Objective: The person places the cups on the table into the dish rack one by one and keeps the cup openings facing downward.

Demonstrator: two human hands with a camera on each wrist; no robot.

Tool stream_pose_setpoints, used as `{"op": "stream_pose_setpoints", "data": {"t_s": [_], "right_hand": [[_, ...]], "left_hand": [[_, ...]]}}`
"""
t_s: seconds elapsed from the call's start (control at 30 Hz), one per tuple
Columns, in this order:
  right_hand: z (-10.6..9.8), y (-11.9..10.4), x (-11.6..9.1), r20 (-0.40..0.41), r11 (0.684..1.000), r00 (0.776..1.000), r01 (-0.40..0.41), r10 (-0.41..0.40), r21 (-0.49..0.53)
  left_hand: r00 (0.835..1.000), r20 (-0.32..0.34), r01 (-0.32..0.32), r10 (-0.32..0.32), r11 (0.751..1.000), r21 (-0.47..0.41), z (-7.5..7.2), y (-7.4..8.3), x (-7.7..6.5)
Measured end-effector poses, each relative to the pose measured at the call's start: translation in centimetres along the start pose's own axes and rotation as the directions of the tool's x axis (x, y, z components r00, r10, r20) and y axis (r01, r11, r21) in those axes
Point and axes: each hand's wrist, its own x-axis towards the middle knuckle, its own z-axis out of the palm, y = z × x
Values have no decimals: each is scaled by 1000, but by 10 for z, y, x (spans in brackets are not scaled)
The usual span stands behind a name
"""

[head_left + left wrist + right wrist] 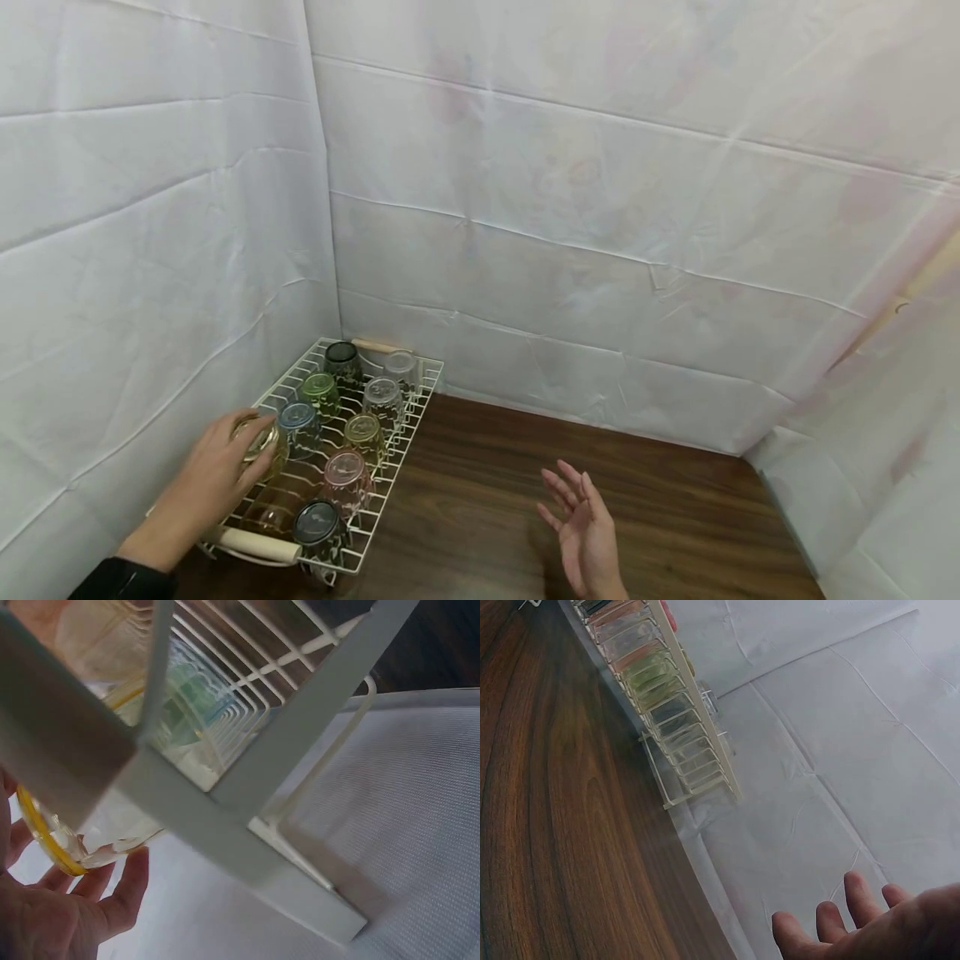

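In the head view my left hand (pixel 210 471) grips a pale yellow glass (pixel 281 454) from above, at the left side of a white wire rack (pixel 401 454). Its fingers curl round the glass, whose yellow rim (pixel 49 836) shows in the left wrist view beside the rack's frame. Right behind it is an upturned blue glass (pixel 300 427), then a green one (pixel 321 393) and a dark one (pixel 343 362). My right hand (pixel 588 533) hovers over the brown table (pixel 465 475), fingers loosely spread, holding nothing.
The rack's right row holds upturned glasses: dark grey (pixel 318 527), pink (pixel 347 477), amber (pixel 363 435) and clear (pixel 384 398). A pale wooden handle (pixel 258 546) crosses the rack's near end. White cloth walls (pixel 525 250) stand behind and on both sides.
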Motion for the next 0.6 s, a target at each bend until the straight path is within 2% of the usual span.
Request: {"op": "stream_pose_setpoints", "data": {"t_s": [0.1, 0.37, 0.6], "right_hand": [[0, -1, 0, 2, 1000, 1000, 5, -5, 4], [0, -1, -1, -11, 1000, 1000, 0, 0, 9], [-2, -1, -3, -6, 1000, 1000, -2, 2, 13]], "left_hand": [[999, 34, 13, -13, 1000, -3, 0, -1, 3], [989, 144, 22, -38, 994, 108, 7, -3, 6], [989, 135, 52, -67, 992, 118, 12, -3, 2]]}}
